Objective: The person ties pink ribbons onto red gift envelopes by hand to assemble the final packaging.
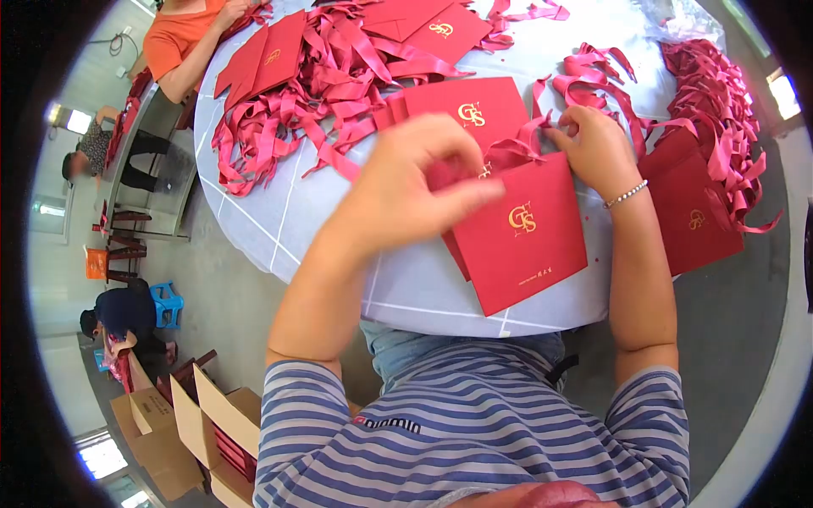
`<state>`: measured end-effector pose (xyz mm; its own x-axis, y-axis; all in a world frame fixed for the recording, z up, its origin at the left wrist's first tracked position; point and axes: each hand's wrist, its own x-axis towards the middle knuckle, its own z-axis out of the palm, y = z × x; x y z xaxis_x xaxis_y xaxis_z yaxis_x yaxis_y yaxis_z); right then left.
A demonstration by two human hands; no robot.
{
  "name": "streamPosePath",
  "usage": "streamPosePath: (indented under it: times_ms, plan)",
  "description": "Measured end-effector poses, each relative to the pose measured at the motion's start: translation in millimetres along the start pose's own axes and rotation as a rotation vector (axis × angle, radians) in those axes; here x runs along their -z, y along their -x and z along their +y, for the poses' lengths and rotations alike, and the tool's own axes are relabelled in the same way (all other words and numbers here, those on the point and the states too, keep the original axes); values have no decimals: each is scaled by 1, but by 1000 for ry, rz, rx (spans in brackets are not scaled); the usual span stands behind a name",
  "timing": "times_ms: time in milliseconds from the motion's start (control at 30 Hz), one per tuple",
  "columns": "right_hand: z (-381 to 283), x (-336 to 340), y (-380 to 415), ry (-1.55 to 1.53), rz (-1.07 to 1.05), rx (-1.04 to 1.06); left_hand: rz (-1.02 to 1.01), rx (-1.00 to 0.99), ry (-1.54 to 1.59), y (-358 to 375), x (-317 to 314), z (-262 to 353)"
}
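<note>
A red paper gift bag [532,241] with a gold monogram lies flat at the table's front edge, on top of another red bag. My left hand [419,182] is over its upper left side, slightly blurred, fingers curled and thumb apart from them; I see nothing held in it. At the bag's upper right corner, my right hand [597,148] has thumb and forefinger closed on a pink-red ribbon [535,129]. The exact grip is partly hidden. Just beyond lies another monogrammed bag [500,97].
Loose ribbon handles [339,85] and more bags [445,34] cover the far left of the table [262,216]. A ribboned stack of bags [690,216] is at right. Co-workers sit at left, one in an orange top [174,42]. Cardboard boxes [199,419] stand on the floor.
</note>
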<state>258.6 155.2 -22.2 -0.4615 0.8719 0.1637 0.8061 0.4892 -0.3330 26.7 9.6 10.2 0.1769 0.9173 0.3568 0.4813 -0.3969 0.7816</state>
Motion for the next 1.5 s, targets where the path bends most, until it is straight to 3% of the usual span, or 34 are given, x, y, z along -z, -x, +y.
streamPosePath:
  times_ms: [67, 133, 167, 267, 367, 433, 500, 567, 600, 700, 767, 800, 900, 967, 1067, 1200, 1367, 1467, 1500]
  plan:
    - [3, -7, -2, -39, 106, 69, -72, -98, -233, 0, -11, 4]
    - [-1, -4, -4, -39, 21, 108, -80, -96, -344, 4, -18, -1]
    - [-1, -4, -5, -57, -38, 114, -96, -60, -325, 4, -18, -3]
    - [8, -2, -5, -112, 61, 114, -95, 66, -283, 3, -16, -2]
    - [9, 20, 2, -170, 71, 121, -112, 14, -289, 6, -15, -9]
    - [13, 34, 7, -147, -315, 96, -109, 10, -293, 8, -15, -11]
    - [11, 41, 12, -73, -355, 96, -112, 5, -300, 8, -16, -12]
    - [8, 42, 16, -13, -163, 89, -121, 49, -288, 7, -15, -11]
    - [9, 39, 15, -13, -165, 86, -123, 49, -286, 7, -15, -10]
    - [21, 12, -3, -250, 197, 222, -140, 92, -187, 6, -15, -9]
    - [10, -4, -15, -301, 211, 158, -139, 55, -153, 5, -14, -12]
    - [-5, -2, -19, -210, 77, -41, -147, 57, -151, 4, -12, -12]
    - [2, -35, -30, 36, 251, 39, -116, 142, -16, 3, -5, -16]
    - [15, -38, -41, -94, 92, 41, -85, 350, 147, 3, 1, -12]
    - [15, -35, -32, -272, 173, 111, -13, 243, -89, 2, 9, -21]
    - [-9, -8, -20, -1109, 248, 112, -27, 303, 102, 1, 8, -27]
    - [-55, 16, 18, -861, -56, 343, -65, 291, 89, -1, 6, -19]
    - [-65, 13, 23, -475, -35, 548, -63, 271, 146, -1, 3, -21]
    - [-64, 7, 23, -550, 9, 572, -70, 200, 34, -2, 4, -20]
